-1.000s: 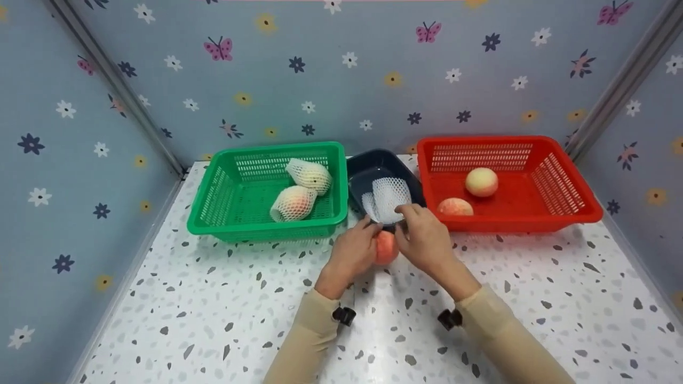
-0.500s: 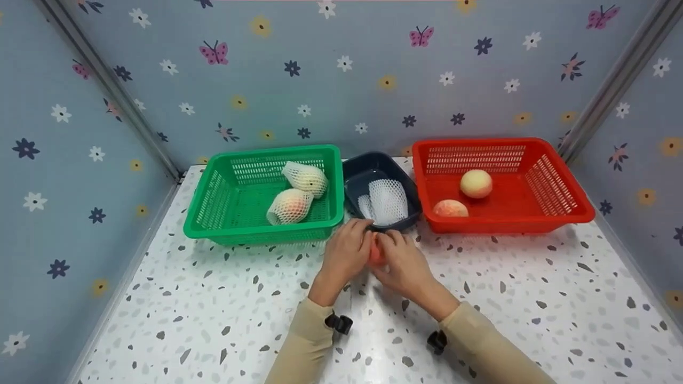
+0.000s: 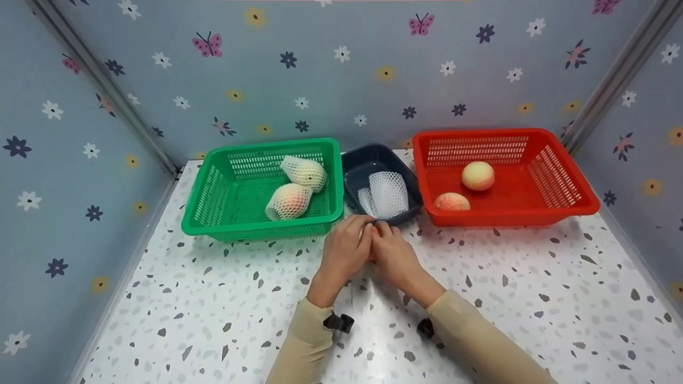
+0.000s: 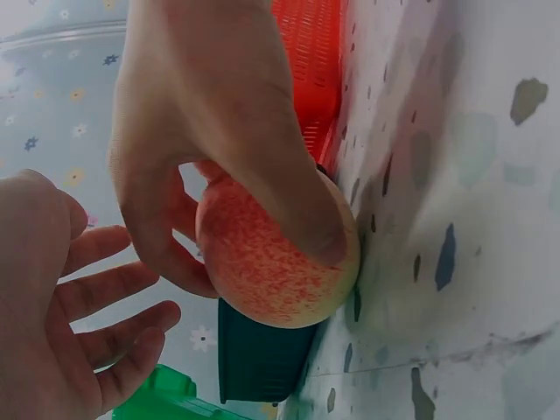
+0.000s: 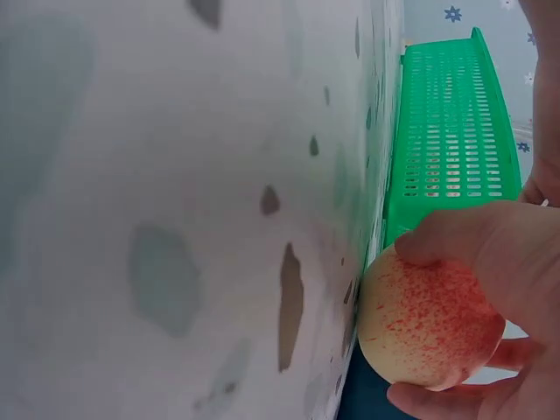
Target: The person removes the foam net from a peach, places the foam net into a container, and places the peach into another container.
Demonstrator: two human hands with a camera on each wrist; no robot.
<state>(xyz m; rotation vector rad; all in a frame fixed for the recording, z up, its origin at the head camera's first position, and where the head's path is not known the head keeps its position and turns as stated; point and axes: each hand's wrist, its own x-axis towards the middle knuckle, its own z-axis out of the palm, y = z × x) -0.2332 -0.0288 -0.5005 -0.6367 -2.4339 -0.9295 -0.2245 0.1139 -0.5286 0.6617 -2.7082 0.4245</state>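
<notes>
My right hand [image 3: 397,261] grips a red-and-yellow peach [image 4: 262,271], which sits low at the tabletop. In the right wrist view the thumb [image 5: 437,236] lies over one side of this peach and a finger curls under the other. My left hand [image 4: 61,324] is beside it with fingers spread, apart from the fruit in the left wrist view. From the head view both hands hide most of the peach. Just behind them stands a dark blue tray [image 3: 360,170] holding white foam net sleeves [image 3: 389,194].
To the left, a green basket [image 3: 224,226] contains two fruits in foam nets [image 3: 291,201]. A red basket [image 3: 512,218] at the right holds two bare peaches [image 3: 478,176]. A flowered wall [image 3: 341,85] rises behind, and the tabletop [image 3: 240,330] is speckled white.
My right hand has come down and left from over the foam sleeves to the peach and taken hold of it. My left hand has shifted slightly left. The sleeves still lie in the tray.
</notes>
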